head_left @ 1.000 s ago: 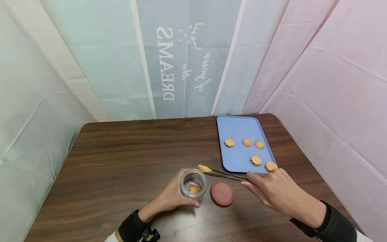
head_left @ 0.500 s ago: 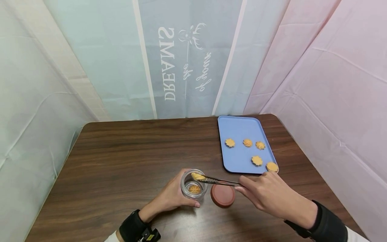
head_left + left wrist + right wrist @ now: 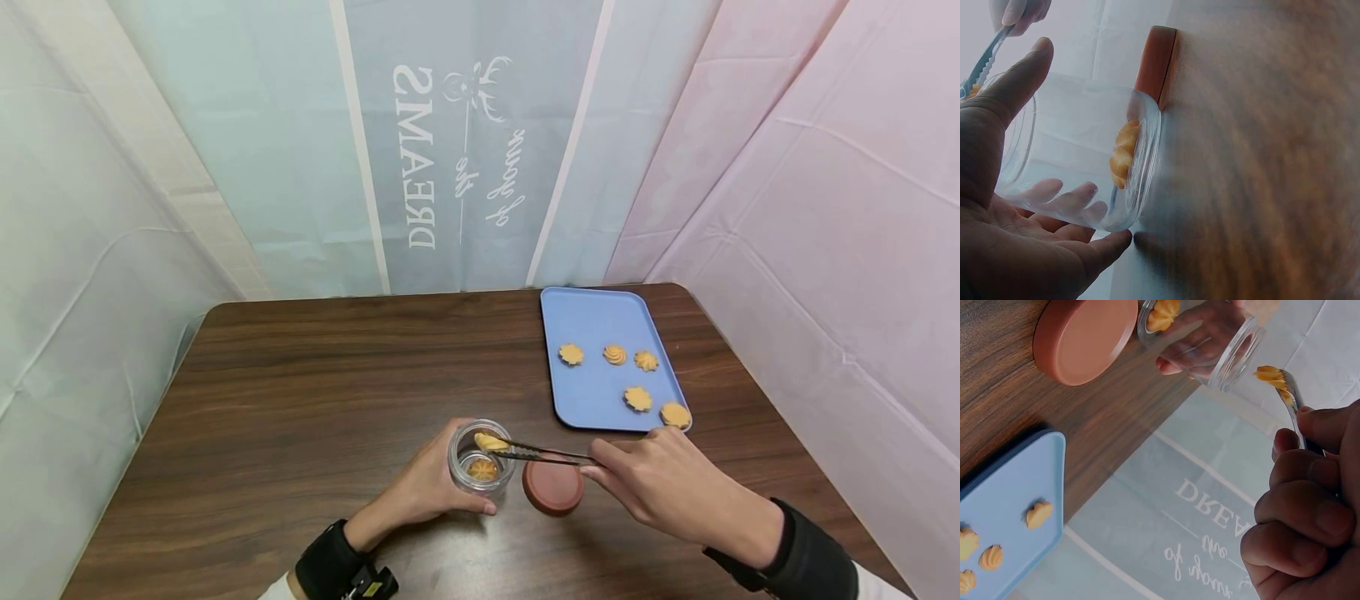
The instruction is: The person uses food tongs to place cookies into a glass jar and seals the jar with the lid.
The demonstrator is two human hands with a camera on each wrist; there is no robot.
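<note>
My left hand (image 3: 427, 483) is wrapped round a clear glass jar (image 3: 454, 482) that stands upright on the wooden table. One cookie (image 3: 482, 470) lies on the jar's bottom, also visible through the glass in the left wrist view. My right hand (image 3: 675, 483) grips metal tongs (image 3: 543, 455), and their tips pinch a second cookie (image 3: 489, 442). In the head view that cookie overlaps the jar's mouth; the right wrist view shows the pinched cookie (image 3: 1270, 376) just above the rim. A reddish-brown lid (image 3: 552, 487) lies beside the jar, partly beneath the tongs.
A blue tray (image 3: 596, 312) at the table's back right carries several cookies, among them a swirled cookie (image 3: 614, 354) and a round cookie (image 3: 675, 415) at its near right corner. Fabric curtains (image 3: 300, 167) with printed lettering surround the wooden table (image 3: 315, 367).
My right hand has moved left with the tongs, bringing the pinched cookie from beside the jar to over its mouth. My left hand keeps the jar in place.
</note>
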